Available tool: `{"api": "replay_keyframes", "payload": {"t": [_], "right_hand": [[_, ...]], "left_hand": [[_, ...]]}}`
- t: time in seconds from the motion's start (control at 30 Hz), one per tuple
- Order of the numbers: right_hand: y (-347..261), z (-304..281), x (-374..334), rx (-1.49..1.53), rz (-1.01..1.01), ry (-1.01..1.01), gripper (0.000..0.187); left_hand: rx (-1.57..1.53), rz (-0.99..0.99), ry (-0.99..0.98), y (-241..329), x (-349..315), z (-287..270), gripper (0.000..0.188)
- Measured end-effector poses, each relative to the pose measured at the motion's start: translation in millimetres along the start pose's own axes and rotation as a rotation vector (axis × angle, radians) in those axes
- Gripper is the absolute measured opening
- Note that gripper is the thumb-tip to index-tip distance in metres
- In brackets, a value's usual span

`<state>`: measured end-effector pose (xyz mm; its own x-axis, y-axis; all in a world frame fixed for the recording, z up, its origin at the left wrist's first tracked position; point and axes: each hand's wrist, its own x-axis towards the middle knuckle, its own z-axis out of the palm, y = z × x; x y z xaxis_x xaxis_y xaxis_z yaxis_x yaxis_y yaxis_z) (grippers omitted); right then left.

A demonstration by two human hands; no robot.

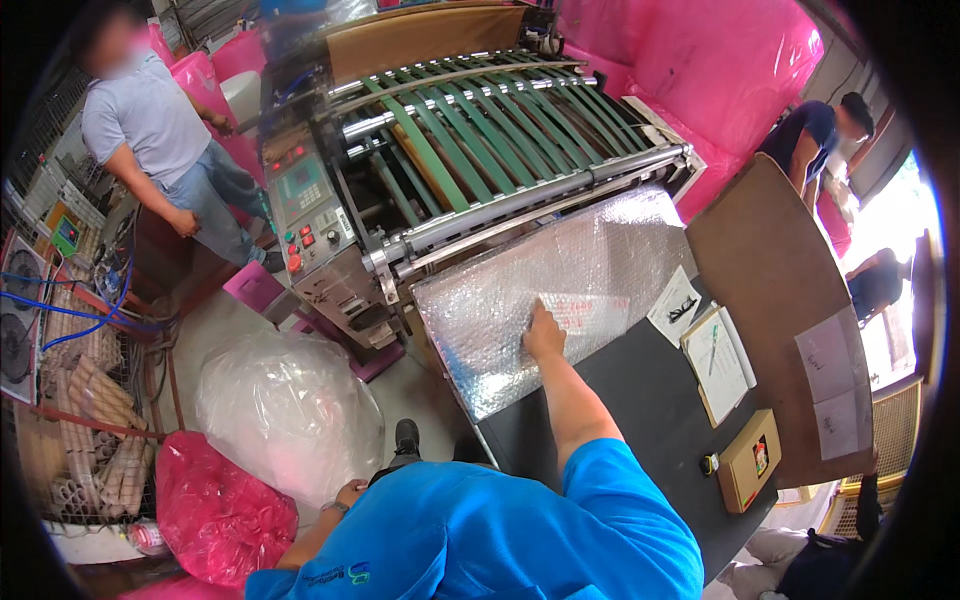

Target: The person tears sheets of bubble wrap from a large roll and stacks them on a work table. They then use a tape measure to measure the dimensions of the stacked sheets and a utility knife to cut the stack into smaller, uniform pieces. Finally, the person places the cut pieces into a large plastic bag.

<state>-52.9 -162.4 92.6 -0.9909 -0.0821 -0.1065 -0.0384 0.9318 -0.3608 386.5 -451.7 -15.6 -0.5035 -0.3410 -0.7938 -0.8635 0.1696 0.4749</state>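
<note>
My right hand (pixel 543 335) reaches over a silver bubble-wrap sheet (pixel 475 325), one finger stretched toward the left edge of a white paper slip (pixel 592 318) with red handwriting. It seems to touch the slip there, and I see nothing held. The other fingers are bent and partly hidden. My left hand (pixel 350 492) hangs low beside my hip, a band round the wrist; its fingers are mostly hidden. The bubble wrap lies across the far part of a black tabletop (pixel 622 393), in front of a machine.
A roller machine (pixel 500 130) with green belts and a control panel (pixel 303 195) stands ahead. On the table are a clipboard (pixel 718 365), glasses (pixel 683 308) on paper, a tape measure (pixel 709 464) and a cardboard box (pixel 750 460). Plastic bags (pixel 290 410) lie left. Other people stand left and right.
</note>
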Motion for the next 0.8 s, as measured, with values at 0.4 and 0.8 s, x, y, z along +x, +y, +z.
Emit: {"api": "replay_keyframes", "payload": {"t": [0.4,0.8], "right_hand": [[-19.3,2.4,-127.7,0.235,-0.594,-0.160,0.017],[-104.9,-18.9,-184.7,0.538,-1.219,-0.652,0.014]], "left_hand": [[-0.368,0.136,-0.213,115.1,-15.7,1.2,0.048],[-0.663,0.307,-0.234,203.8,-65.7,-0.2,0.036]]}}
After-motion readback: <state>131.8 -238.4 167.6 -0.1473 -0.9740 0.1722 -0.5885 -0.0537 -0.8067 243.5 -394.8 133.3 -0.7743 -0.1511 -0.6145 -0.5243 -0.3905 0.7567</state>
